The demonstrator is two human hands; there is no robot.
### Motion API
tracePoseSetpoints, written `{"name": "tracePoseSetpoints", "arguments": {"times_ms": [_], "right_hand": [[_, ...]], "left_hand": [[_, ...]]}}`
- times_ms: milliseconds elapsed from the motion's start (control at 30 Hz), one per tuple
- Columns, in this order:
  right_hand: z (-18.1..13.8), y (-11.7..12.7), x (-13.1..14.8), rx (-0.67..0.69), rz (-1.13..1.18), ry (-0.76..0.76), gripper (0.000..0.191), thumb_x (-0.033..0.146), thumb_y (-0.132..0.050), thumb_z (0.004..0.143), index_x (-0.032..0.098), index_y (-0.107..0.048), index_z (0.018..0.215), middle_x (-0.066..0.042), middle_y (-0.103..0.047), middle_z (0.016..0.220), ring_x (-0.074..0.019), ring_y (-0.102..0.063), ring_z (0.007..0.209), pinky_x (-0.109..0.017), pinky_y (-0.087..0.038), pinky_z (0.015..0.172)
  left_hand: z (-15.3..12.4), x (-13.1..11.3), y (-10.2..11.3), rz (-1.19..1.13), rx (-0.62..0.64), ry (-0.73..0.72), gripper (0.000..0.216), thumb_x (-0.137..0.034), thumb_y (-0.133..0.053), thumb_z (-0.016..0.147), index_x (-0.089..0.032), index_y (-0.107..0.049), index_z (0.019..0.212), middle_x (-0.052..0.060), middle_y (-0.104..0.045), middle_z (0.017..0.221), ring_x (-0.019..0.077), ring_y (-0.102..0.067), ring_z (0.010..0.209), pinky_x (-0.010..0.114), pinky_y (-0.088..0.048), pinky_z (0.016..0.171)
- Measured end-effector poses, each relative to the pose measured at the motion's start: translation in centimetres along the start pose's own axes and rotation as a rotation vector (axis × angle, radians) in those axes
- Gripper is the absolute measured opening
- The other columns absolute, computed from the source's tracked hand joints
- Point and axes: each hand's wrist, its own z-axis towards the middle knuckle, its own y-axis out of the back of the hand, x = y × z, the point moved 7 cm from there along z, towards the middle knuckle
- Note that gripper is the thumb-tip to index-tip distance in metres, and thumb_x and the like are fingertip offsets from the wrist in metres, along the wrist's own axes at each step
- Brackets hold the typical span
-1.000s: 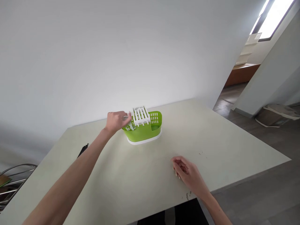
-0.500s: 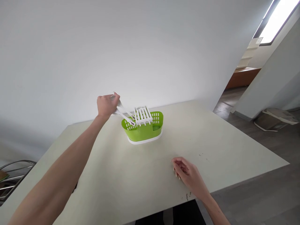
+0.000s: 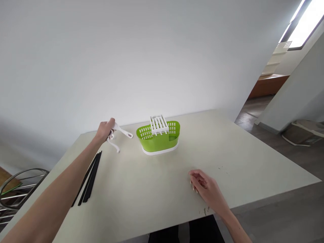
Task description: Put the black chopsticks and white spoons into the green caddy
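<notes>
My left hand (image 3: 104, 131) is closed around several white spoons (image 3: 123, 131) at the left back of the table. Their handles point right, one with a dark marking at its tip; the bowls are mostly hidden by my fingers. To the right stands a green cutlery basket (image 3: 158, 144) with a white base and a white slotted rack (image 3: 159, 124) across its top. Black chopsticks (image 3: 92, 177) lie on the table just in front of my left hand, partly behind my forearm. My right hand (image 3: 204, 185) rests near the front edge with loosely curled fingers and nothing visible in it.
The pale table (image 3: 152, 189) stands against a white wall (image 3: 162, 60). A metal-framed chair (image 3: 22, 189) is beyond its left edge. On the floor at the right sits a taped box (image 3: 302, 132). Dark specks mark the tabletop near my right hand.
My left hand has moved left and down, drawing the white spoons out of the basket and away from it. The black chopsticks have come into view. My right hand has stayed put.
</notes>
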Motion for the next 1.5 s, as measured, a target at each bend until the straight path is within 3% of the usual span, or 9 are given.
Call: {"name": "tracePoseSetpoints", "arguments": {"times_ms": [267,567,933,1133,1367,1500], "right_hand": [[-0.2,0.3,-0.6,-0.014,-0.043,-0.014,0.045,0.063,-0.053,0.102,0.022,-0.065,0.115,-0.004,-0.065,0.08,-0.0184,-0.059,0.068,-0.031,-0.049,0.063],[-0.3,0.5,-0.4,-0.04,-0.087,-0.016,0.044,0.063,-0.054,0.101,0.023,-0.066,0.113,-0.004,-0.067,0.081,-0.0178,-0.06,0.066,-0.031,-0.05,0.062],[-0.3,0.5,-0.4,-0.052,-0.085,-0.047,0.047,0.066,-0.055,0.1,0.022,-0.067,0.113,-0.004,-0.068,0.08,-0.0174,-0.06,0.065,-0.03,-0.049,0.062],[-0.2,0.5,-0.6,-0.061,-0.08,-0.053,0.046,0.065,-0.055,0.101,0.022,-0.066,0.113,-0.004,-0.068,0.08,-0.0173,-0.06,0.066,-0.03,-0.048,0.062],[-0.2,0.3,-0.4,-0.05,-0.093,-0.04,0.048,0.067,-0.052,0.101,0.022,-0.066,0.113,-0.005,-0.068,0.08,-0.0189,-0.061,0.066,-0.032,-0.05,0.063],[-0.2,0.4,-0.3,-0.051,-0.099,-0.036,0.049,0.068,-0.052,0.1,0.022,-0.065,0.113,-0.005,-0.068,0.081,-0.0191,-0.061,0.066,-0.032,-0.05,0.063]], "left_hand": [[-4.7,5.6,-1.9,0.258,0.283,0.018,0.047,-0.055,-0.058,0.078,-0.022,-0.044,0.048,0.002,-0.047,0.047,0.014,-0.043,0.045,0.028,-0.033,0.048],[-5.5,8.7,-5.0,0.429,0.434,-0.056,0.049,-0.052,-0.061,0.078,-0.024,-0.03,0.051,0.001,-0.041,0.055,0.0151,-0.038,0.05,0.031,-0.028,0.053],[-5.4,11.1,-6.4,0.499,0.47,-0.129,0.056,-0.058,-0.056,0.086,-0.024,-0.031,0.051,0.004,-0.049,0.055,0.0188,-0.049,0.053,0.032,-0.031,0.057],[-5.6,10.9,-6.3,0.521,0.429,-0.18,0.056,-0.061,-0.053,0.089,-0.024,-0.041,0.05,0.006,-0.053,0.054,0.0235,-0.057,0.06,0.032,-0.034,0.062],[-6.4,10.1,-5.8,0.528,0.376,-0.195,0.062,-0.072,-0.043,0.093,-0.025,-0.044,0.052,0.004,-0.047,0.051,0.0231,-0.051,0.056,0.031,-0.029,0.058],[-6.4,9.6,-5.4,0.48,0.311,-0.215,0.058,-0.073,-0.041,0.094,-0.026,-0.052,0.061,0.004,-0.057,0.059,0.0228,-0.054,0.06,0.03,-0.031,0.059]]}}
